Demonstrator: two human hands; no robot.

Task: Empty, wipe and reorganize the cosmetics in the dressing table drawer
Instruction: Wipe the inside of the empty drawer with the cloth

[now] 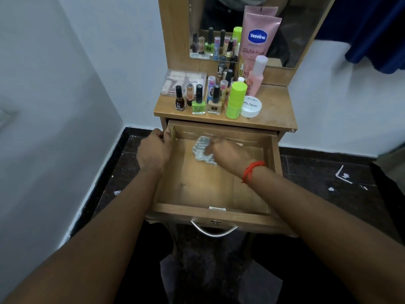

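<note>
"Gripping what, far left?"

"The left hand (154, 150) clasps the left wall of the open drawer (214, 212) near its back corner, fingers curled over the rim."

"And inside the drawer?"

"A crumpled pale cloth (201, 148) lies on the wooden bottom toward the back. It is under the right hand (228, 153), whose fingers are bunched round it, grasping it. A red thread (252, 170) circles that wrist."

"The cosmetics?"

"Standing on the table (274, 115) above the drawer. A clear palette box (184, 81) is at left, then a row of nail polish bottles (198, 102) upright along the front edge. Next come a lime-green canister (235, 99) and, just beside it, a white jar (251, 105) labelled nail polish. Behind them stand a pink bottle (257, 75) and a pink Vaseline tube (258, 40), upright against the mirror (295, 29)."
</note>
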